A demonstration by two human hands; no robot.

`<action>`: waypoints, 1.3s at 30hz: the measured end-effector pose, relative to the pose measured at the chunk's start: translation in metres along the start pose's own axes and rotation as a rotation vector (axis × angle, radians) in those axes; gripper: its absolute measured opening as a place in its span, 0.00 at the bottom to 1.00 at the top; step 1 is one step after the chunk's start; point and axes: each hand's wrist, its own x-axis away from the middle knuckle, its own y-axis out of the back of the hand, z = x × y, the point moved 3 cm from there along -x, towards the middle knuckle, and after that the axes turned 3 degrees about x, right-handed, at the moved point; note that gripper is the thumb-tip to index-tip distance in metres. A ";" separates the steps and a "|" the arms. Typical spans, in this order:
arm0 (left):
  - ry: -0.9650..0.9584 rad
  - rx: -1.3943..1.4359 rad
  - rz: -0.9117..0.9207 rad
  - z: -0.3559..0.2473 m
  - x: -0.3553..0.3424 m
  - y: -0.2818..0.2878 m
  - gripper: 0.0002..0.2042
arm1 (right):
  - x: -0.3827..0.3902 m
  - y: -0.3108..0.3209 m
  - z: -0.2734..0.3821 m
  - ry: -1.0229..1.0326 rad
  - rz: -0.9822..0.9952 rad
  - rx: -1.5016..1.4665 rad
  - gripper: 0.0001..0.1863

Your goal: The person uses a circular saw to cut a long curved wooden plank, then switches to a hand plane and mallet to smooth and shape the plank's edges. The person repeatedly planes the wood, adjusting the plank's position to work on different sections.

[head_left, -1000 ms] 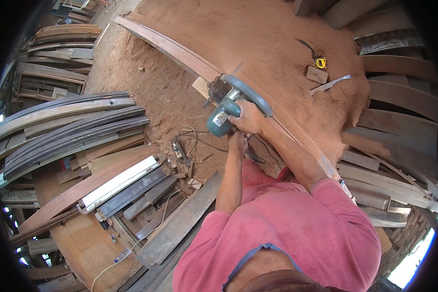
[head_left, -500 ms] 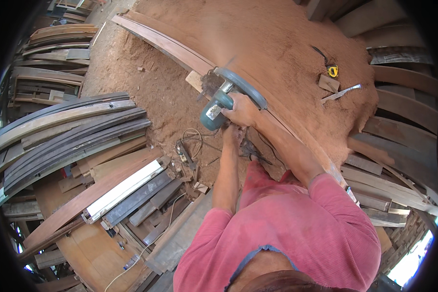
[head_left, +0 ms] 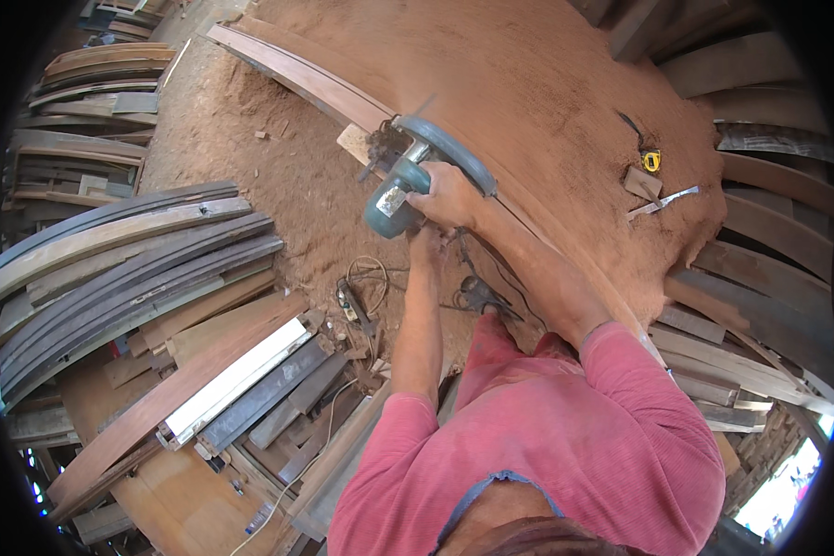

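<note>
A dark teal circular saw [head_left: 391, 208] sits on a long pale reddish plank [head_left: 310, 74] that runs diagonally from the upper left toward my right side. My right hand [head_left: 447, 195] is closed round the saw's handle. Just below it my left hand [head_left: 428, 243] reaches up against the underside of the saw's rear; its fingers are curled, but what they grip is hidden. A small pale wood block [head_left: 352, 141] juts from beside the plank at the front of the saw. Cords hang below my hands.
Curved boards [head_left: 120, 287] are stacked at left, more planks [head_left: 774, 236] at right. Reddish sawdust [head_left: 500, 74] covers the ground around the plank, with a yellow tape measure [head_left: 650, 160] and metal strip [head_left: 678, 196] on it. Tangled cable [head_left: 371, 278] lies by my feet.
The saw and both my hands have moved up and leftward in the picture along the plank's direction; the tape measure and surroundings at right have shifted down and right in the view.
</note>
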 end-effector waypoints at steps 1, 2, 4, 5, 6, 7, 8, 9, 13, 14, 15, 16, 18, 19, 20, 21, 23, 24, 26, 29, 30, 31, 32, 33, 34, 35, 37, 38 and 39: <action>-0.001 0.012 0.000 -0.005 -0.005 -0.002 0.07 | -0.007 -0.002 0.001 0.007 -0.004 0.004 0.20; -0.001 0.023 0.000 -0.011 -0.010 -0.003 0.08 | -0.015 -0.004 0.002 0.014 -0.010 0.009 0.20; -0.019 0.035 -0.027 -0.019 -0.026 0.002 0.08 | -0.030 -0.008 0.008 0.019 -0.002 0.009 0.20; -0.028 0.040 -0.041 -0.024 -0.034 0.005 0.08 | -0.037 -0.011 0.012 0.020 0.001 0.009 0.20; -0.028 0.031 -0.036 -0.029 -0.039 0.001 0.08 | -0.045 -0.012 0.011 0.013 -0.001 -0.002 0.20; -0.027 0.022 -0.031 -0.035 -0.044 -0.003 0.08 | -0.054 -0.013 0.011 0.004 -0.003 -0.013 0.20; -0.026 0.013 -0.026 -0.041 -0.050 -0.006 0.08 | -0.062 -0.014 0.010 -0.005 -0.006 -0.024 0.20; -0.028 0.003 0.013 -0.044 -0.058 -0.001 0.06 | -0.071 -0.017 0.013 0.011 -0.005 0.001 0.20; 0.040 -0.039 0.059 -0.064 -0.097 0.034 0.05 | -0.105 -0.032 0.027 0.016 0.038 0.037 0.20; 0.077 -0.055 0.048 -0.066 -0.101 0.038 0.05 | -0.109 -0.034 0.028 0.004 0.052 0.028 0.21; 0.054 -0.071 0.049 -0.067 -0.102 0.031 0.05 | -0.112 -0.034 0.023 0.001 0.048 0.026 0.21; 0.023 -0.086 0.058 -0.074 -0.106 0.020 0.05 | -0.120 -0.032 0.022 0.008 0.039 0.026 0.21; 0.017 -0.100 0.043 -0.081 -0.103 0.010 0.04 | -0.123 -0.032 0.021 0.024 0.025 0.014 0.21; 0.034 -0.094 0.026 -0.081 -0.102 0.005 0.04 | -0.123 -0.030 0.018 0.042 0.019 0.008 0.21; 0.052 -0.087 0.010 -0.080 -0.101 0.000 0.03 | -0.123 -0.027 0.015 0.060 0.012 0.003 0.21; 0.077 -0.092 -0.007 -0.080 -0.102 0.006 0.01 | -0.121 -0.029 0.020 0.057 -0.007 0.018 0.20; 0.100 -0.095 -0.044 -0.082 -0.115 0.026 0.05 | -0.126 -0.040 0.024 0.058 0.036 -0.005 0.20; 0.074 -0.077 -0.016 -0.081 -0.118 0.023 0.03 | -0.126 -0.037 0.024 0.045 0.042 -0.015 0.20; 0.025 -0.044 0.014 -0.081 -0.114 0.025 0.01 | -0.123 -0.039 0.033 -0.004 0.061 -0.045 0.20; 0.079 -0.067 -0.031 -0.086 -0.109 0.007 0.01 | -0.124 -0.033 0.028 0.000 0.034 -0.028 0.19; 0.075 -0.058 -0.045 -0.087 -0.107 0.006 0.02 | -0.125 -0.033 0.028 0.020 0.022 -0.010 0.18; 0.069 -0.046 -0.061 -0.087 -0.107 0.007 0.02 | -0.126 -0.036 0.025 0.049 0.018 -0.004 0.18; 0.063 -0.034 -0.077 -0.088 -0.108 0.008 0.02 | -0.128 -0.039 0.023 0.079 0.013 0.002 0.18; 0.070 -0.019 -0.101 -0.086 -0.107 0.005 0.03 | -0.129 -0.040 0.019 0.099 0.011 0.010 0.18; 0.077 -0.004 -0.125 -0.086 -0.107 0.002 0.04 | -0.132 -0.040 0.016 0.088 0.013 -0.001 0.17; 0.084 0.010 -0.147 -0.086 -0.109 -0.002 0.05 | -0.136 -0.039 0.012 0.077 0.014 -0.011 0.17; 0.077 -0.005 -0.106 -0.093 -0.111 -0.002 0.06 | -0.140 -0.040 0.016 0.041 0.028 -0.039 0.16; 0.075 -0.012 -0.084 -0.097 -0.114 -0.003 0.06 | -0.143 -0.039 0.018 0.023 0.034 -0.051 0.16; 0.060 -0.030 -0.087 -0.099 -0.120 0.003 0.05 | -0.147 -0.040 0.024 0.014 0.043 -0.063 0.16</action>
